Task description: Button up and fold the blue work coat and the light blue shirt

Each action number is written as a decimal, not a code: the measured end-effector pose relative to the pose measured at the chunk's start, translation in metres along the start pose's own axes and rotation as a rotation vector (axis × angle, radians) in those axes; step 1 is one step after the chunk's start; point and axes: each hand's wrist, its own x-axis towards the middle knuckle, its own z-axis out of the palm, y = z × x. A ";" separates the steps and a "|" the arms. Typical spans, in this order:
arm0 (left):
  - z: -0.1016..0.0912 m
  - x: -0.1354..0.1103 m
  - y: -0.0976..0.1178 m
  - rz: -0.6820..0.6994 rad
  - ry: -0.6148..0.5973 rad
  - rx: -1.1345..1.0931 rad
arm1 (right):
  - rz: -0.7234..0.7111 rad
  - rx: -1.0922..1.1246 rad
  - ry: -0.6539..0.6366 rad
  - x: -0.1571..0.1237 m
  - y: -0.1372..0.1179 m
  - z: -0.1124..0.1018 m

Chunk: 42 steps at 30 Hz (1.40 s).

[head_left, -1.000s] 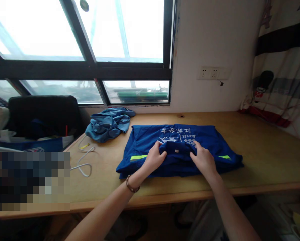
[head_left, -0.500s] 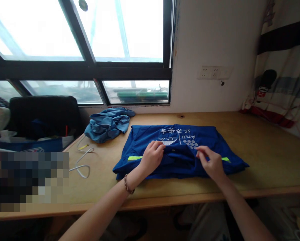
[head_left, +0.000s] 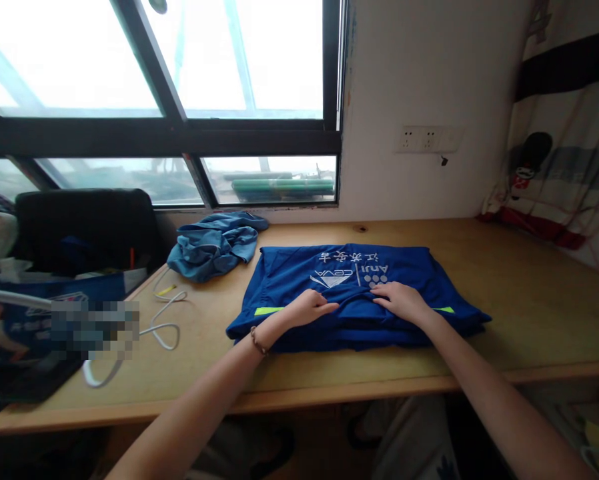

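Note:
A folded blue work jacket (head_left: pixel 299 267) lies on the wooden table (head_left: pixel 544 300) in front of me. White lettering and logos on it are upside down from my side, and bright yellow-green strips show at both sides. On the left part of its near fold rests my left hand (head_left: pixel 310 308), open, thumb stretched toward the middle. Opposite it, my right hand (head_left: pixel 402 300) lies open on the cloth, fingers pointing left over the edge of the logo. Wrinkled fabric fills the gap between the two hands.
A crumpled lighter-blue garment (head_left: pixel 214 247) sits at the back left of the table. Beside it runs a white cable (head_left: pixel 165 327). A black chair back (head_left: pixel 84 223) and a printed bag (head_left: pixel 24 320) stand at the left. A curtain (head_left: pixel 554 147) hangs at the right.
Both hands have gone from pinching the jacket's raised fold to lying on it with fingers loosened. My right hand has shifted left, closer to my left hand. The fold now sits flatter.

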 end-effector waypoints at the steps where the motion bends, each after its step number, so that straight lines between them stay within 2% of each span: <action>1: 0.001 0.001 0.001 -0.033 0.047 0.004 | -0.016 -0.004 0.030 -0.003 -0.001 0.000; 4: 0.004 0.002 0.010 0.022 0.171 0.066 | -0.126 0.013 0.164 -0.012 -0.013 -0.001; 6: 0.007 0.001 0.014 0.082 0.181 0.109 | -0.218 0.062 0.198 -0.018 -0.021 -0.001; 8: 0.011 -0.001 0.013 0.051 0.123 0.139 | -0.250 0.112 0.150 -0.022 -0.026 0.003; 10: 0.017 -0.003 0.009 -0.026 0.053 0.151 | -0.215 0.125 0.073 -0.025 -0.028 0.009; 13: 0.021 -0.009 0.003 -0.076 0.027 0.151 | -0.168 0.108 -0.001 -0.026 -0.025 0.017; 17: 0.014 -0.031 -0.006 -0.094 0.040 0.203 | -0.101 0.078 -0.034 -0.037 0.000 0.021; 21: 0.000 -0.068 -0.022 -0.176 0.035 0.288 | 0.065 -0.026 0.014 -0.066 0.046 0.025; 25: -0.012 -0.102 -0.041 -0.252 -0.001 0.318 | 0.126 -0.090 0.059 -0.090 0.086 0.030; 29: -0.017 -0.126 -0.055 -0.311 -0.011 0.306 | 0.201 -0.056 0.089 -0.100 0.113 0.033; 33: -0.019 -0.146 -0.059 -0.308 0.016 0.311 | 0.206 0.056 0.123 -0.109 0.139 0.038; 38: -0.026 -0.147 -0.066 -0.300 -0.023 0.356 | 0.189 0.080 0.134 -0.120 0.151 0.048; 40: -0.028 -0.136 -0.076 -0.344 0.012 0.412 | 0.194 0.044 0.147 -0.124 0.144 0.051; 42: -0.028 -0.121 -0.087 -0.400 0.094 0.476 | 0.219 -0.022 0.216 -0.130 0.128 0.054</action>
